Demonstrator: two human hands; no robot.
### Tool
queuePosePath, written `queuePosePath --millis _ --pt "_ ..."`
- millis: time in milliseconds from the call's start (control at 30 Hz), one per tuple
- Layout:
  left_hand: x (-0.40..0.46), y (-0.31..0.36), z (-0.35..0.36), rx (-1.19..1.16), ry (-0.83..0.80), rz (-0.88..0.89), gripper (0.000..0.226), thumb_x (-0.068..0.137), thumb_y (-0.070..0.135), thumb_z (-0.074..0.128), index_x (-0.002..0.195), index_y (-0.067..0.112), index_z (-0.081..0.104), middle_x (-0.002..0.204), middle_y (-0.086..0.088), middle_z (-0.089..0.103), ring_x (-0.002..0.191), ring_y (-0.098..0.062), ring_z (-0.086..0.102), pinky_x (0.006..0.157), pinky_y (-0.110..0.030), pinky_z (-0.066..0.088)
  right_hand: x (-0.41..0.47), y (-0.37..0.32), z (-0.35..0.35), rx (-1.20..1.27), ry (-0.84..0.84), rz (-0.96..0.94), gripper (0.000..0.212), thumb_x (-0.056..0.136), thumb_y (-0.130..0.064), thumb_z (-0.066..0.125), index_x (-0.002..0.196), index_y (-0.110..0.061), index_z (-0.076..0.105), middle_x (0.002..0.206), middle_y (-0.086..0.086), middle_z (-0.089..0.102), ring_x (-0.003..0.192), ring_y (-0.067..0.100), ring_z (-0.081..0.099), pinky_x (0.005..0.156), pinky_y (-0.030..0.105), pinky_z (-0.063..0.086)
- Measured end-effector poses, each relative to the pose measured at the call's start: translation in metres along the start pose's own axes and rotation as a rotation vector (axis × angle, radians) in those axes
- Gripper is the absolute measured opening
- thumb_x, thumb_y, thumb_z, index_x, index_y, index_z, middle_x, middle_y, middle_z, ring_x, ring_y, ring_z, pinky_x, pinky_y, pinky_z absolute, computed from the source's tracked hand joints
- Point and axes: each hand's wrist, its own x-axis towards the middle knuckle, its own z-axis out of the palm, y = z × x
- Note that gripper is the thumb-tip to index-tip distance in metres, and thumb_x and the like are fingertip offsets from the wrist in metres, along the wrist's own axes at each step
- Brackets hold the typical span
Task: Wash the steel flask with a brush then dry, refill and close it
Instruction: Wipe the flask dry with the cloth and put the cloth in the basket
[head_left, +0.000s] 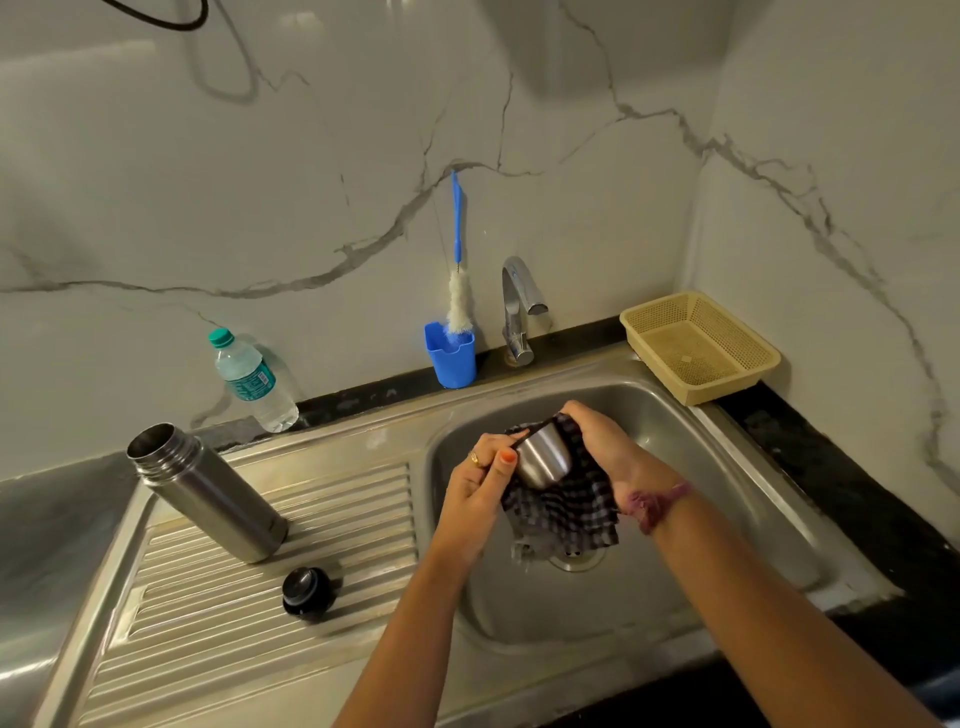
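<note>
The steel flask (208, 493) stands open-mouthed on the ribbed drainboard at left. Its black stopper (307, 592) lies in front of it on the drainboard. Over the sink basin my left hand (480, 480) pinches the rim of the flask's steel cap cup (543, 460). My right hand (602, 441) grips a dark checked cloth (566, 512) wrapped round the far side of the cup. A bottle brush (458, 291) with a blue handle stands in a blue holder (451, 358) against the wall. A plastic water bottle (252, 379) with a green cap stands at the back left.
The tap (519, 306) rises behind the sink basin (727, 467). A beige plastic basket (698, 345) sits on the counter corner at back right. The marble wall closes the back and right sides. The drain (576, 558) shows below the cloth.
</note>
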Motion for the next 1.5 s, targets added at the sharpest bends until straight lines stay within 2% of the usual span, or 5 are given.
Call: queuePosePath --millis 467,867,1067,1267,1500 --pt "0.006 0.016 0.039 -0.040 0.105 -0.248 0.013 0.100 0.015 0.047 0.094 0.005 0.054 0.108 -0.024 0.054 0.078 -0.009 0.054 0.062 -0.011 0.048 -0.015 0.027 0.032 -0.457 0.412 -0.753 0.030 0.100 -0.022 0.033 0.108 -0.010 0.059 0.102 0.004 0.057 0.083 0.003 0.055 0.065 0.004 0.041" --pt "0.003 0.012 0.030 -0.133 0.067 -0.157 0.026 0.103 0.016 0.046 0.123 0.023 0.061 0.112 0.000 0.069 0.107 -0.015 0.061 0.097 -0.033 0.048 -0.016 0.023 0.034 -0.633 0.427 -0.719 0.032 0.100 -0.025 0.035 0.126 -0.013 0.050 0.115 0.000 0.047 0.097 0.015 0.057 0.069 0.012 0.041" --pt "-0.005 0.007 0.017 -0.255 -0.003 -0.160 0.045 0.095 0.028 0.056 0.140 0.029 0.054 0.137 -0.005 0.060 0.126 -0.025 0.056 0.104 -0.042 0.048 -0.016 -0.007 0.019 -0.264 0.173 -0.281 0.034 0.098 -0.024 0.031 0.072 -0.013 0.051 0.072 0.003 0.052 0.067 0.016 0.049 0.066 0.028 0.041" --pt "0.002 0.006 0.013 -0.125 -0.015 -0.099 0.053 0.086 0.048 0.065 0.137 0.037 0.058 0.149 0.005 0.051 0.151 -0.022 0.022 0.122 -0.054 0.022 -0.019 0.024 0.037 -0.620 0.465 -0.818 0.034 0.099 -0.023 0.036 0.128 -0.012 0.050 0.115 -0.001 0.049 0.099 0.012 0.055 0.079 0.017 0.046" --pt "0.001 0.014 0.003 -0.159 -0.165 -0.065 0.037 0.087 0.046 0.068 0.124 0.050 0.065 0.147 0.031 0.044 0.151 -0.001 0.001 0.124 -0.050 0.014 -0.017 -0.009 0.010 0.164 -0.014 -0.052 0.040 0.095 -0.026 0.041 0.058 -0.016 0.056 0.058 0.003 0.055 0.054 0.015 0.053 0.061 0.030 0.042"
